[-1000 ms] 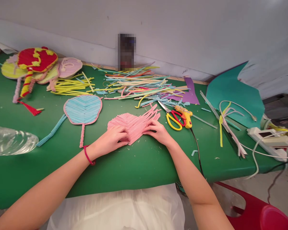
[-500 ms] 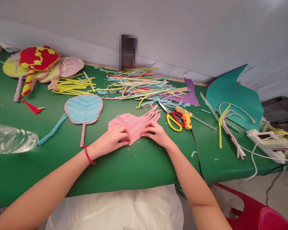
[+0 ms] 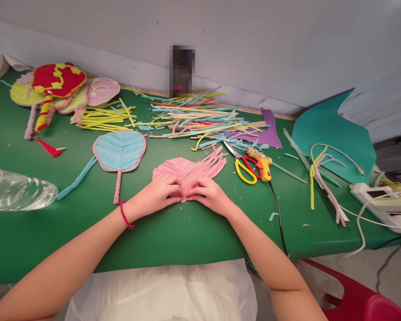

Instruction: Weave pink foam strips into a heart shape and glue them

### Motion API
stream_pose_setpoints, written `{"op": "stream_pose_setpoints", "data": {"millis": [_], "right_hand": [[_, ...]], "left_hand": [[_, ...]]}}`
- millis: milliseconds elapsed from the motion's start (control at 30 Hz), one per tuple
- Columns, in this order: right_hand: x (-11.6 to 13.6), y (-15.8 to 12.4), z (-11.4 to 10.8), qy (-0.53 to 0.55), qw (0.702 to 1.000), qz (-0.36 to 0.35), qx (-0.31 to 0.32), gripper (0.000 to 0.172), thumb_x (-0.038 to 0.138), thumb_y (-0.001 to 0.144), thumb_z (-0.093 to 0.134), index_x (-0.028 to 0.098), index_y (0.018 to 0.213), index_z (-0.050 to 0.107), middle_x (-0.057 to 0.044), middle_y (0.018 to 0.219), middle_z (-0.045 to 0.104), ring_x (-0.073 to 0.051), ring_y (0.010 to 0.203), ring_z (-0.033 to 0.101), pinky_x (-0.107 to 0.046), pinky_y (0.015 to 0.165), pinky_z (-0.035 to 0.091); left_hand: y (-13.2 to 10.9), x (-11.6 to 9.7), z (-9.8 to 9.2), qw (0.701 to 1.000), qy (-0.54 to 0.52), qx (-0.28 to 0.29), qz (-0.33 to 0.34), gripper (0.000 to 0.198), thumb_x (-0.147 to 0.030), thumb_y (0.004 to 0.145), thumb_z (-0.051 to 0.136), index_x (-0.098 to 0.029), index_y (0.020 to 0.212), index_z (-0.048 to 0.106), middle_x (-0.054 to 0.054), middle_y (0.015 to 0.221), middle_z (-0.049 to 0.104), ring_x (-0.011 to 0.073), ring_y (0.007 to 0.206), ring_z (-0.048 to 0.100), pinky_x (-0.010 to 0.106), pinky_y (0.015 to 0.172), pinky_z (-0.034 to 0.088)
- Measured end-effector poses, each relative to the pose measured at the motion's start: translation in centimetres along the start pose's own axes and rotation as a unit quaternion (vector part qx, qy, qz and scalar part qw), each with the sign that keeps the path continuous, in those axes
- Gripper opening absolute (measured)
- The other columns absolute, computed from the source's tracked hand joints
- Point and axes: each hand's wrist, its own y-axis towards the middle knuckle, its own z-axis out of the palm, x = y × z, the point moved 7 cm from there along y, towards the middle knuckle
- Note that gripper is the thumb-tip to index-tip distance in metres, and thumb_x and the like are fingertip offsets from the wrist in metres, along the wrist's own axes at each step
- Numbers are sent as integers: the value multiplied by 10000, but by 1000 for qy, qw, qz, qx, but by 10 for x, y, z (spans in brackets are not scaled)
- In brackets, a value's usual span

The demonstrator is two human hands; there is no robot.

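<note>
A pink fan-shaped piece (image 3: 178,167) made of fuzzy strips lies on the green table, its right side fraying into loose strip ends. My left hand (image 3: 165,191) pinches its lower left edge near the bottom tip. Close beside it, my right hand (image 3: 207,192) has thumb and fingers together on the lower right edge. The fingertips of both hands nearly meet at the tip. To the left rests a blue fan (image 3: 119,150) with a pink rim and handle.
Scissors (image 3: 245,169) and a yellow glue gun (image 3: 262,164) lie right of the pink piece. Colored strips (image 3: 194,118) are heaped behind. A clear bottle (image 3: 20,191) lies left; a power strip (image 3: 379,205) and cables sit right. Finished fans (image 3: 58,81) stand back left.
My right hand has moved left and slightly down along the pink piece, closer to my left hand. The view has shifted slightly.
</note>
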Motion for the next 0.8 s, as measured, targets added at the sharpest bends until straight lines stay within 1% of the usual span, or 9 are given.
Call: {"op": "stream_pose_setpoints", "data": {"millis": [267, 367, 467, 633, 733, 800], "right_hand": [[5, 2, -1, 1, 1000, -16, -19, 109, 263, 892, 604, 261, 894, 713, -34, 914, 662, -153, 868, 605, -316, 770, 505], [4, 1, 0, -9, 1000, -6, -13, 106, 267, 892, 603, 260, 892, 708, -36, 918, 663, -159, 869, 605, -326, 771, 502], [4, 1, 2, -11, 1000, -6, -6, 94, 272, 885, 614, 260, 901, 705, -36, 931, 665, -162, 883, 608, -328, 779, 500], [2, 1, 3, -11, 1000, -5, -6, 97, 276, 888, 608, 262, 902, 703, -36, 926, 665, -164, 881, 607, -331, 778, 499], [5, 1, -5, -2, 999, -8, -33, 87, 288, 882, 618, 255, 880, 699, -34, 900, 663, -162, 850, 607, -325, 758, 495], [9, -1, -14, -16, 998, 2, -68, 81, 286, 876, 627, 249, 854, 696, -34, 863, 658, -162, 820, 603, -326, 746, 489]], "left_hand": [[-1, 1, 2, 1000, 14, 2, 1, 169, -286, 916, 524, -199, 880, 664, 62, 974, 620, 192, 937, 563, 323, 803, 444], [-2, 1, 1, 1000, 10, -2, 1, 159, -302, 901, 547, -196, 865, 661, 59, 952, 624, 190, 913, 567, 321, 785, 450], [-2, 1, 1, 1000, 11, -10, 2, 171, -293, 907, 531, -195, 856, 660, 58, 936, 630, 189, 903, 571, 324, 781, 455], [-1, 0, 2, 1000, 11, -11, 1, 158, -285, 900, 540, -197, 848, 661, 58, 944, 634, 191, 905, 576, 328, 786, 462], [-4, 2, -5, 1000, -7, -8, 3, 135, -279, 894, 548, -212, 895, 666, 55, 1001, 633, 191, 947, 583, 322, 812, 467], [-10, 4, -17, 999, -19, -31, 4, 147, -286, 899, 543, -225, 964, 661, 52, 1061, 626, 190, 999, 579, 324, 851, 466]]}}
